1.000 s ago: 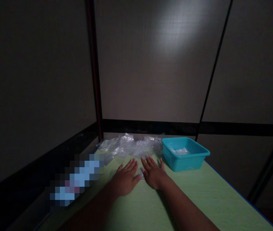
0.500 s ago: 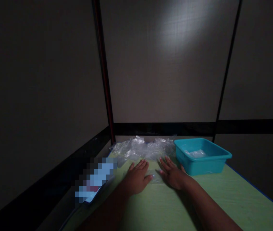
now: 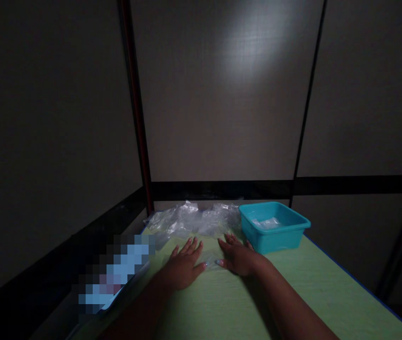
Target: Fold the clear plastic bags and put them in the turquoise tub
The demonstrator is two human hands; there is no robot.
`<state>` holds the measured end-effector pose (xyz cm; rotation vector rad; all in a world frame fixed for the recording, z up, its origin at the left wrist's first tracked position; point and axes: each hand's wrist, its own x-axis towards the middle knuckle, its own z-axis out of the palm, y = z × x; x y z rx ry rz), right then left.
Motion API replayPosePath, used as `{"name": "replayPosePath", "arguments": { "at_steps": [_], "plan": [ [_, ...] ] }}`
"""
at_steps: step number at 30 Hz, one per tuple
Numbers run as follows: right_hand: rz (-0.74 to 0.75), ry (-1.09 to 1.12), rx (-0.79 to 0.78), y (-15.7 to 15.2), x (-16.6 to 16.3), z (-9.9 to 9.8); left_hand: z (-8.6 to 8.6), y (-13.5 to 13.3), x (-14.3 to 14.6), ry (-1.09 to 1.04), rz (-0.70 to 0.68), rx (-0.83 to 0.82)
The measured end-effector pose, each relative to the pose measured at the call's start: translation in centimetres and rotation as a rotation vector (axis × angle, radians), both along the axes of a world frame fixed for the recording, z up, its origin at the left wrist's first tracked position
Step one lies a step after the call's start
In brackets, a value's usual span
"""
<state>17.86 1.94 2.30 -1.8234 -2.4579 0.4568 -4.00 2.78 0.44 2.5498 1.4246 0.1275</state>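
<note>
My left hand (image 3: 183, 267) and my right hand (image 3: 239, 257) lie palm down on a green table (image 3: 303, 293), fingers stretched out and slightly spread. Between and under the fingertips lies a flat clear plastic sheet or bag (image 3: 211, 257), dim and hard to make out. Just beyond the hands sits a heap of crumpled clear plastic bags (image 3: 192, 221). A teal plastic tub (image 3: 275, 226) stands to the right of my right hand, with something pale and clear inside it.
Dark walls with black rails close in behind and to the left of the table. A blurred-out light-blue object (image 3: 116, 276) lies at the table's left edge. The scene is very dim.
The view swung right and then back left. My hands have stayed flat on the plastic, drawn slightly apart compared with one second ago.
</note>
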Motion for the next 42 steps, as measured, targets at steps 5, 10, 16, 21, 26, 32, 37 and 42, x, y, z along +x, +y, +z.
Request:
{"name": "replayPosePath", "arguments": {
  "at_steps": [5,10,16,21,26,32,37,42],
  "plan": [
    [-0.159,0.189,0.219,0.1,0.1,1.0,0.1,0.0,0.0,0.000,0.011,-0.007],
    [-0.375,0.169,0.313,0.4,0.9,2.2,0.4,-0.3,0.0,-0.005,-0.003,0.007],
    [-0.514,0.088,0.347,0.9,1.9,2.0,0.1,-0.2,0.0,0.009,0.034,-0.011],
    [-0.517,0.030,0.319,1.2,2.3,1.3,-0.1,-0.4,0.1,0.001,0.019,-0.002],
    [-0.428,0.013,0.230,1.4,2.0,0.0,0.5,-1.1,0.7,0.008,-0.031,-0.020],
    [-0.350,0.031,0.171,1.5,2.0,-0.4,1.1,-1.4,1.1,-0.031,-0.085,0.076],
    [-0.305,0.027,0.089,1.1,1.8,0.4,1.7,-2.0,1.5,-0.140,-0.343,-0.009],
    [-0.258,0.140,0.072,0.8,2.0,1.0,1.8,-2.4,1.7,-0.169,-0.424,-0.081]
  ]
}}
